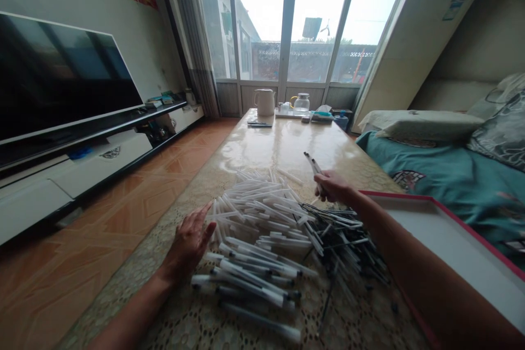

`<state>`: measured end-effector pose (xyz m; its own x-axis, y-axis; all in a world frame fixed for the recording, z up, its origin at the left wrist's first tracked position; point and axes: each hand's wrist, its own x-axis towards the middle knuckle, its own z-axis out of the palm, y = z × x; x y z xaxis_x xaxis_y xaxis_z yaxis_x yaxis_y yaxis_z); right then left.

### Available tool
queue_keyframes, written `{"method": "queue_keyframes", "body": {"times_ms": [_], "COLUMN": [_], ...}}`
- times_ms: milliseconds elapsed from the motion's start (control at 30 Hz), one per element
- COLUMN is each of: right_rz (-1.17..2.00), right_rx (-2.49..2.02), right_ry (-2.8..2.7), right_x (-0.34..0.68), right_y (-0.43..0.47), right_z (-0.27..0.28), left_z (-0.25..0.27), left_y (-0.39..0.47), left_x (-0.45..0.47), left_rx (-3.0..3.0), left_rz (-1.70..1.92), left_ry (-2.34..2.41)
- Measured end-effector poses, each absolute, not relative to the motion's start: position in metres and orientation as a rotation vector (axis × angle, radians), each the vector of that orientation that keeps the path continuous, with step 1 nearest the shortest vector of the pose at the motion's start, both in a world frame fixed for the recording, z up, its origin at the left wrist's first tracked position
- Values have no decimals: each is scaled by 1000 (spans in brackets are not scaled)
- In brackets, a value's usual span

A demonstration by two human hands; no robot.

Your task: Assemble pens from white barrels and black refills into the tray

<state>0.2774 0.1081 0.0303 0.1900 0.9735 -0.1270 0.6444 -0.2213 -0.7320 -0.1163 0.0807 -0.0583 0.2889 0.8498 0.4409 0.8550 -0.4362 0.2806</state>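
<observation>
My right hand point(330, 186) is closed round what look like two slim pens point(314, 164), dark ends pointing up and away, above the far right side of the piles. My left hand point(192, 235) lies with fingers stretched at the left edge of a heap of whitish translucent pen barrels point(254, 205); I cannot tell if it presses on them. Nearer me lie several pens with clear caps and dark ends point(254, 279). To the right of the barrels is a pile of thin black pen refills point(344, 232), partly under my right forearm.
A shallow red-rimmed box point(430, 229) stands at the table's right. At the far end of the table point(262, 147) are a beige jug point(264, 103), a glass pot point(301, 104) and several dark pens point(260, 124). A green-covered sofa point(389, 156) runs along the right.
</observation>
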Motion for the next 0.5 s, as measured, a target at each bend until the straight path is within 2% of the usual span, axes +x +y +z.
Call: {"method": "queue_keyframes", "body": {"times_ms": [200,267,300,500], "right_rz": [697,370,244,69], "right_rx": [-1675,-1621,-1650,-1642], "right_ry": [-1891,-2202,-2324,-2405], "right_x": [204,171,156,106], "right_y": [0,-22,-30,-28], "right_z": [36,29,26,20], "left_z": [-54,-44,-36,11], "left_y": [81,79,76,33], "left_x": [-114,-115,-116,-109], "left_rx": [-2536,-2569,-2603,-2815], "left_rz": [-885,-893,-882,-794], "left_ry": [-1672,-1697,-1702,-1447]}}
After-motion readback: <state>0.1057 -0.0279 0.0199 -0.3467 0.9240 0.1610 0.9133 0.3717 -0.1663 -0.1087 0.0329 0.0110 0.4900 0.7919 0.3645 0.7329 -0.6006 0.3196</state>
